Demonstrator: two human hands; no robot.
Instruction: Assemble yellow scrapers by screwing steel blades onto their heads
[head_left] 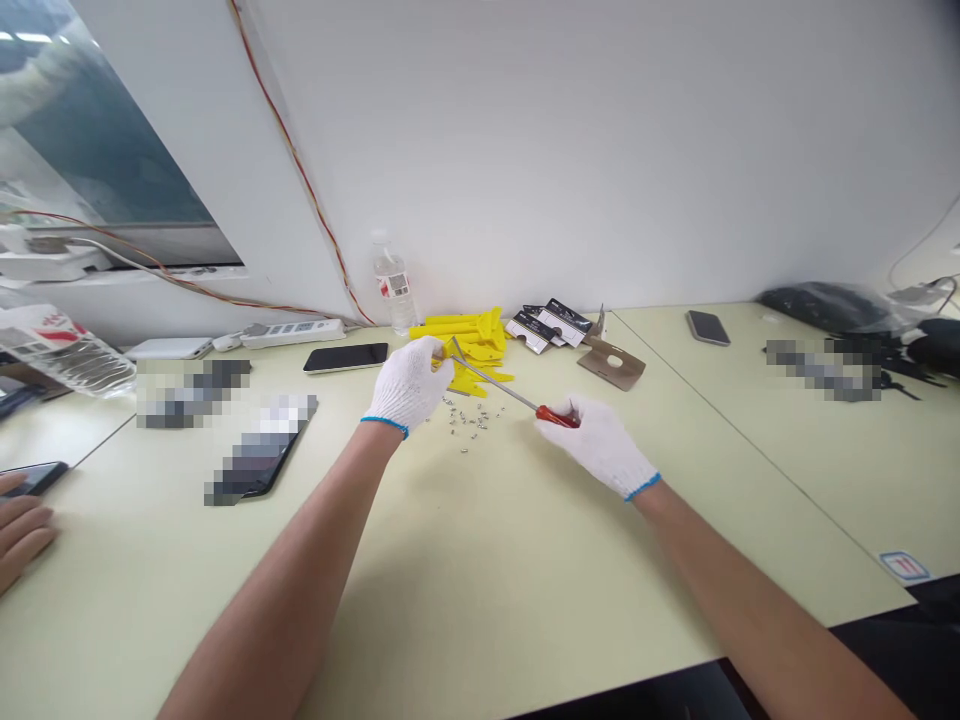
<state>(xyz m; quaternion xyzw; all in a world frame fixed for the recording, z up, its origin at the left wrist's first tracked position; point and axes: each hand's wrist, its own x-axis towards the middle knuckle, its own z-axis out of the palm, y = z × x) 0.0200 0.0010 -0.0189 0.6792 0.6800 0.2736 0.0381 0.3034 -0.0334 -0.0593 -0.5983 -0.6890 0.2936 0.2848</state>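
Observation:
My left hand (409, 388), in a white knitted glove, is closed on a yellow plastic part (448, 350), mostly hidden by the fingers. My right hand (596, 442), gloved the same way, grips a screwdriver (556, 416) by its red handle. Its long metal shaft points left, and the tip is close to the left fingers; whether it touches the part I cannot tell. A pile of yellow plastic parts (487, 340) lies just behind the left hand. Several small metal screws (471, 420) are scattered on the table (465, 570) below the shaft.
Behind the yellow pile stands a water bottle (393, 285). Black-and-white packets (555, 325) and a brown metal plate (613, 365) lie to its right. Phones (346, 357) and a power strip (294, 332) are at left. Another person's hand (21, 530) rests at the left edge.

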